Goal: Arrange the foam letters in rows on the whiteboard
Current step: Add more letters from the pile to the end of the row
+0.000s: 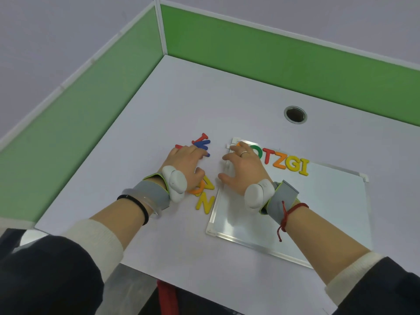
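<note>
Foam letters in bright colours are seen in two groups: one row already laid along the far edge of the white, metal-framed whiteboard (306,208), and a loose scatter on the pale desk (181,98) beside the board's left edge. The row (285,163) reads, from beyond the right hand's fingertips outward, a partly hidden green O, then T, Z, G, I; an orange piece at the row's near end is mostly covered by the fingers, so it cannot be named.

The right hand (244,167) is held over the board's far left corner with fingers spread and lightly curled, apparently pressing or straightening the start of the row; whether anything is pinched beneath them cannot be told. The left hand (185,165) rests palm-down on the loose scatter, fingertips on the blue letter (203,145) and red pieces (200,138), probably to choose the next one; a firm grip cannot be confirmed. Behind its thumb lie an orange letter (196,189) and a yellow one (210,184), and nearer the wrist a yellow N (205,203).

Only one row is judged begun, with most of the board bare. White sensor pods on grey straps are worn on both wrists; no brand is legible. Green partition panels (272,53) enclose the desk, and a round cable hole (295,114) lies beyond the board.
</note>
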Motion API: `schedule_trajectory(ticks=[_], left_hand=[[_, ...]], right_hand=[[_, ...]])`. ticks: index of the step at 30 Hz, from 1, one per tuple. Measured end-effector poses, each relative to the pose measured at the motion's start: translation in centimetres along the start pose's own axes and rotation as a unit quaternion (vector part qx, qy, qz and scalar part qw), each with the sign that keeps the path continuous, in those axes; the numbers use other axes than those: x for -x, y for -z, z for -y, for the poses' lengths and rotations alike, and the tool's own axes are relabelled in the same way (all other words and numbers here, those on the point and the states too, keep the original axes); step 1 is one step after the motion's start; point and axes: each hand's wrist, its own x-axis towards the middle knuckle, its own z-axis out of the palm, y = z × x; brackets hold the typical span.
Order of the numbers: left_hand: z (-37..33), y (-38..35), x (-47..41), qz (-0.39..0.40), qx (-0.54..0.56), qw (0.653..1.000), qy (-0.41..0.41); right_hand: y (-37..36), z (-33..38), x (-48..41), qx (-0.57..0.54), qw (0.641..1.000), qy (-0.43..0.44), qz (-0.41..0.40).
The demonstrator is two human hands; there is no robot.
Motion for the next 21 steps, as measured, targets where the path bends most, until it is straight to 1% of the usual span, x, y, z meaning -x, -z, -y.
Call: schedule_trajectory(ticks=[3, 7, 11, 14, 21], left_hand=[[0.3, 0.2, 0.7, 0.023, -0.004, 1.000, 0.000], [1.1, 0.2, 2.2, 0.024, 0.005, 1.000, -0.002], [1.0, -0.6, 3.1, 0.030, -0.020, 0.999, 0.009], [1.2, -1.2, 3.3, 0.033, -0.047, 0.998, 0.013], [1.9, -1.2, 3.6, 0.022, -0.054, 0.998, 0.030]], right_hand=[[-0.2, 0.3, 0.4, 0.021, 1.000, -0.010, 0.020], [-0.9, 1.2, 1.0, 0.023, 0.999, -0.013, 0.027], [-1.6, 2.3, 1.1, 0.029, 0.999, -0.007, 0.034], [-2.1, 2.6, 1.1, 0.042, 0.999, 0.004, 0.027], [-2.7, 2.9, 0.7, 0.063, 0.998, -0.005, 0.012]])
